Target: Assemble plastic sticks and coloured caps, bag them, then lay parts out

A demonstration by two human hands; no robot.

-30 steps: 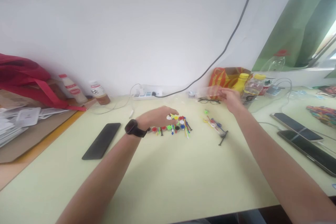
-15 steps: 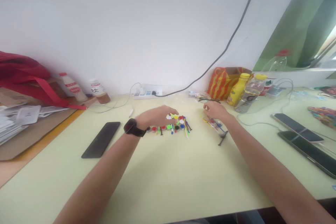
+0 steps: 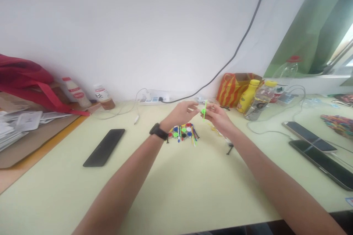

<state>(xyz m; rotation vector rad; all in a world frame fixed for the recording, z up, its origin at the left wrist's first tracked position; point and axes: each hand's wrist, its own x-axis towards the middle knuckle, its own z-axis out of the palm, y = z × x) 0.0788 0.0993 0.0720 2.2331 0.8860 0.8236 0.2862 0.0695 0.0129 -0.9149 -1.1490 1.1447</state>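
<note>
My right hand [image 3: 217,115] pinches a bright green plastic piece [image 3: 204,111], a thin upright stick with a small round disc on it. My left hand [image 3: 183,113], with a black watch on its wrist, reaches toward that disc, its fingers slightly apart. Whether its fingertips touch the disc I cannot tell. Below the left hand lies a cluster of coloured round discs [image 3: 184,135] and thin sticks in red, blue, green, white, black and yellow. Under my right wrist is a loose group of coloured sticks, mostly hidden, with a black stick [image 3: 230,149] poking out.
A black phone [image 3: 104,147] lies at left; two more phones [image 3: 310,136] lie at right. Along the wall stand bottles [image 3: 103,97], a power strip [image 3: 154,97], a striped bag [image 3: 231,90] and a yellow bottle [image 3: 246,97]. A coloured pile [image 3: 338,127] sits far right.
My right hand has lifted from the loose sticks and moved left, now with the green piece in it. My left hand has moved right and up, away from the disc cluster.
</note>
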